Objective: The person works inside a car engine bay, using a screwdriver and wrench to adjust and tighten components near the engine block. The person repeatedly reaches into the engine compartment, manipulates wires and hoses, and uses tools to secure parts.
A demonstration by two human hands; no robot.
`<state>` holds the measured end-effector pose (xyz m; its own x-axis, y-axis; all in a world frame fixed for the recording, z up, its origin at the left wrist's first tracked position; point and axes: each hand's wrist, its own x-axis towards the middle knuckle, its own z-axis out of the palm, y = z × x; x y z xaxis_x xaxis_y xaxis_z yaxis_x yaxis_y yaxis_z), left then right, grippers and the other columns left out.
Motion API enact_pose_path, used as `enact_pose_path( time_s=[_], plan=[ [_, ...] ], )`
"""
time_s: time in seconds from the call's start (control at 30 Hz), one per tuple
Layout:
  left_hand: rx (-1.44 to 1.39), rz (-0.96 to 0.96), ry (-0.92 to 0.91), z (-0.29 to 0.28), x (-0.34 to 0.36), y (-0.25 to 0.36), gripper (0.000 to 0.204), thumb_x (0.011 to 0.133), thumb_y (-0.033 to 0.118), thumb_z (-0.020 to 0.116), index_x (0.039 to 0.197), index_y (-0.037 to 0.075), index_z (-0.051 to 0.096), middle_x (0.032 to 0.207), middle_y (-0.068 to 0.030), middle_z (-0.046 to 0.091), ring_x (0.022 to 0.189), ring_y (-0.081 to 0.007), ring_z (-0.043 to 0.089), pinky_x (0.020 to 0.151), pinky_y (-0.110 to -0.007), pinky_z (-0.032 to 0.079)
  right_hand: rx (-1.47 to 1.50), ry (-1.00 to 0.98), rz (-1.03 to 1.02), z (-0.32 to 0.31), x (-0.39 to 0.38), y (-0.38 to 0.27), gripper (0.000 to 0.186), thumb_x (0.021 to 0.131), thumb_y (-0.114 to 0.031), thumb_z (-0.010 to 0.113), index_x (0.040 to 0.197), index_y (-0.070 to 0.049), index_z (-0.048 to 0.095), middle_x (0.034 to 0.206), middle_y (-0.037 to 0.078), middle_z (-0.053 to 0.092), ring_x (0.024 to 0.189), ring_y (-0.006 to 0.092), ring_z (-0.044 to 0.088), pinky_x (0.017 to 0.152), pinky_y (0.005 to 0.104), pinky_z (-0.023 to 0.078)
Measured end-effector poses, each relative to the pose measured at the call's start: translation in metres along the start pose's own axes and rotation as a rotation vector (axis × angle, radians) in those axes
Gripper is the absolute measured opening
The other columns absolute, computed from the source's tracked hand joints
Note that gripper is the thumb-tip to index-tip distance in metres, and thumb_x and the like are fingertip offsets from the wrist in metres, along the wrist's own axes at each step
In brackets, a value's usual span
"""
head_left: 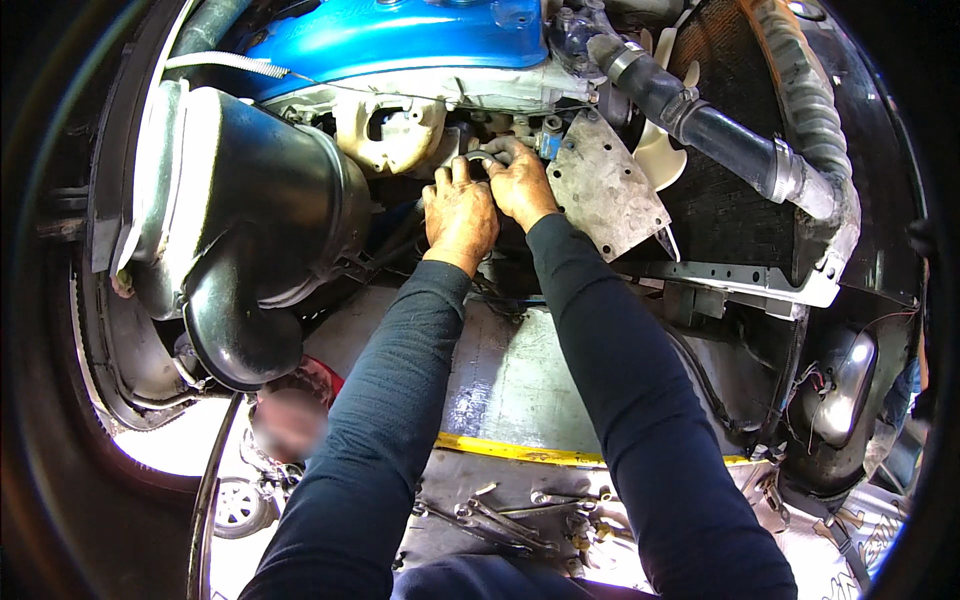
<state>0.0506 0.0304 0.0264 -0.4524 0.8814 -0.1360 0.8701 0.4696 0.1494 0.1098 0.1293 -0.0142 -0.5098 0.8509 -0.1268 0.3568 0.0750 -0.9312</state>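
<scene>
Both my arms reach forward into an engine bay, and my hands meet beside the engine block. My left hand [460, 214] has its fingers bent and closed at the left end of a dark curved piece [485, 156], perhaps a ring or short hose. On the other end of that piece, my right hand [521, 184] curls its fingers; their tips are partly hidden. Just right of my right hand are a small blue fitting [550, 140] and a flat grey metal plate [607, 185] with holes. A pale cast manifold [390, 135] sits to the left of my hands.
A blue engine cover [400, 40] lies beyond. Left stands a large black air cleaner housing [265, 190]; right, a radiator hose [720, 130] and fan [660, 160]. Below, several wrenches [500, 525] lie past a yellow edge [520, 450]. Another person [290, 425] is lower left.
</scene>
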Motion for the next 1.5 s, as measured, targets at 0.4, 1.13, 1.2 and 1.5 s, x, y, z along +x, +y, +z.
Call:
enact_pose_path(
  time_s=[0.4, 1.13, 1.2, 1.5],
  plan=[
    [0.082, 0.04, -0.023, -0.003, 0.005, 0.003, 0.037, 0.084, 0.019, 0.062, 0.118, 0.01, 0.072, 0.15, -0.0168, 0.04, 0.138, -0.0376, 0.035, 0.109, -0.05, 0.034, -0.056, 0.045, -0.138, 0.0, 0.001, 0.002, 0.019, 0.088, 0.0, 0.064, 0.106, -0.002, 0.069, 0.1, 0.015, 0.072, 0.09, 0.0257, 0.068, 0.084, 0.0345, 0.052],
    [-0.022, -0.048, 0.056, -0.003, 0.017, -0.008, 0.027, 0.086, 0.02, 0.062, 0.101, 0.0, 0.074, 0.123, -0.0211, 0.059, 0.113, -0.0373, 0.058, 0.091, -0.043, 0.054, -0.153, 0.188, -0.044, 0.007, -0.013, 0.017, 0.024, 0.087, -0.001, 0.052, 0.103, 0.001, 0.07, 0.103, 0.022, 0.072, 0.096, 0.032, 0.07, 0.088, 0.0382, 0.053],
    [0.001, -0.011, 0.069, -0.003, 0.021, -0.012, 0.028, 0.087, 0.021, 0.06, 0.099, 0.0, 0.074, 0.119, -0.0206, 0.063, 0.111, -0.038, 0.06, 0.092, -0.044, 0.053, -0.244, 0.089, 0.129, 0.001, -0.024, 0.009, 0.027, 0.08, -0.01, 0.057, 0.099, 0.006, 0.068, 0.102, 0.029, 0.069, 0.1, 0.043, 0.067, 0.089, 0.0453, 0.052],
    [0.116, 0.127, -0.092, -0.027, 0.056, -0.012, 0.027, 0.091, 0.021, 0.054, 0.097, 0.004, 0.073, 0.1, -0.0215, 0.073, 0.095, -0.0358, 0.072, 0.083, -0.044, 0.058, -0.555, -0.258, 0.188, 0.017, -0.033, 0.008, 0.027, 0.088, -0.014, 0.057, 0.101, 0.005, 0.071, 0.112, 0.029, 0.067, 0.111, 0.04, 0.065, 0.093, 0.0448, 0.053]
  ],
)
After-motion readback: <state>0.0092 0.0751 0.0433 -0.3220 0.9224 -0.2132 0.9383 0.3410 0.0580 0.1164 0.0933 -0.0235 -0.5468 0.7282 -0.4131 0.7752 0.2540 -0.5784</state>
